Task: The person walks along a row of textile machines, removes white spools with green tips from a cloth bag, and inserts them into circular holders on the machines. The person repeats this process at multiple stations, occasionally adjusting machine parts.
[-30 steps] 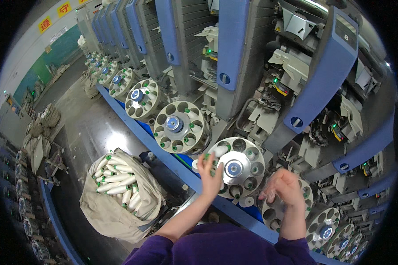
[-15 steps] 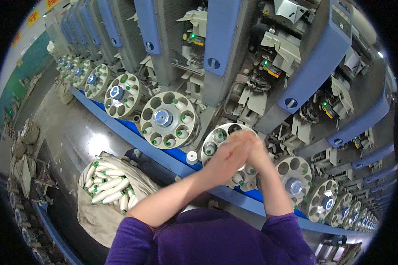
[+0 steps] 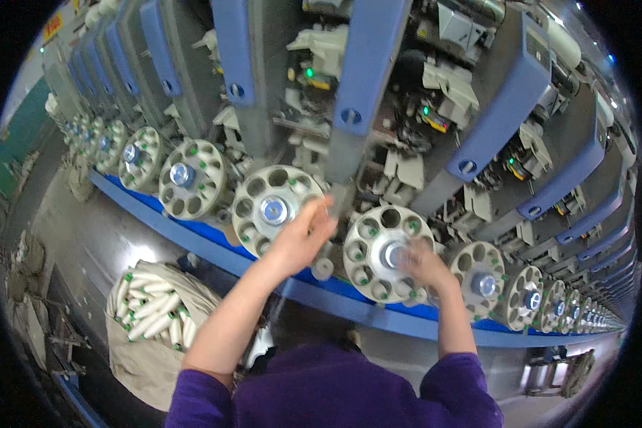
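Note:
My left hand (image 3: 303, 241) is over the right side of a round bobbin magazine (image 3: 274, 191), its fingers stretched out and no thing visible in them. To the right, my right hand (image 3: 426, 265) is above the right part of another magazine (image 3: 378, 237), close to its blue-and-silver hub (image 3: 393, 254). Motion smears its fingers, so their grip is unclear. White bobbins with green tips stand in several of this magazine's round pockets; one pocket at its top looks dark. My left hand covers part of the left magazine's pockets.
A beige cloth sack (image 3: 139, 364) of white, green-tipped bobbins (image 3: 153, 307) stands at lower left. A blue rail (image 3: 214, 246) runs below the row of magazines. Blue-and-grey machine columns (image 3: 371, 64) rise behind. A small white cylinder (image 3: 322, 269) sits between the two magazines.
My hands were together over the right magazine and are now apart. The left has moved left to the neighbouring magazine; the right remains over the first. The whole view has shifted slightly.

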Available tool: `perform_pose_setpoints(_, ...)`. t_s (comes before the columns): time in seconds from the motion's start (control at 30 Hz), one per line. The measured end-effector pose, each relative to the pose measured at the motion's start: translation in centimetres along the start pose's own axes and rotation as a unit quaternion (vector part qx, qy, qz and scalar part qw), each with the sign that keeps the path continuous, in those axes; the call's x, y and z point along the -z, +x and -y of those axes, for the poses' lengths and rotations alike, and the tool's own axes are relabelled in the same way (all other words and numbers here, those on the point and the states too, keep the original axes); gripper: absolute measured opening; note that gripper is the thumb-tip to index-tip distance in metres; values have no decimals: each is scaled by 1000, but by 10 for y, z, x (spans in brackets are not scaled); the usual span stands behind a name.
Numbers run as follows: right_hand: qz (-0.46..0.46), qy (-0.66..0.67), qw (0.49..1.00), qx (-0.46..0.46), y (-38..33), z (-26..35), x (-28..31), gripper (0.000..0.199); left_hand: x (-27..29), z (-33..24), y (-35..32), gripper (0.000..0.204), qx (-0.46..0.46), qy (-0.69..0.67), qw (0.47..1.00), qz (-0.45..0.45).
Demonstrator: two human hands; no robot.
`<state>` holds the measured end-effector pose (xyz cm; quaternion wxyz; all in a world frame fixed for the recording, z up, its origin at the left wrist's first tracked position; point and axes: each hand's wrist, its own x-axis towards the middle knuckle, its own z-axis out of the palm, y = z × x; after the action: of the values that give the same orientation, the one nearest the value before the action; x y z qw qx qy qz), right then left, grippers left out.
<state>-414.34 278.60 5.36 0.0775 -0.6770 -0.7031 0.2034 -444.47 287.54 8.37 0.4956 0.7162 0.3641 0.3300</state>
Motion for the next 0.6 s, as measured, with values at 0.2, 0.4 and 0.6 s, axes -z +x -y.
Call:
perform_pose_setpoints(0.2, -167, 278, 927, -185, 8, -15, -5, 24, 41, 79, -19, 23, 54, 90, 988, -114)
perform_pose_setpoints(0.4, -316, 67, 943, -77, 68, 13, 15, 18, 74, 98, 10, 17, 2, 146, 952, -269)
perform_pose_setpoints(0.6, -164, 90, 973, 137, 207, 115, -4, 48, 101, 103, 70, 17, 7, 153, 948, -279)
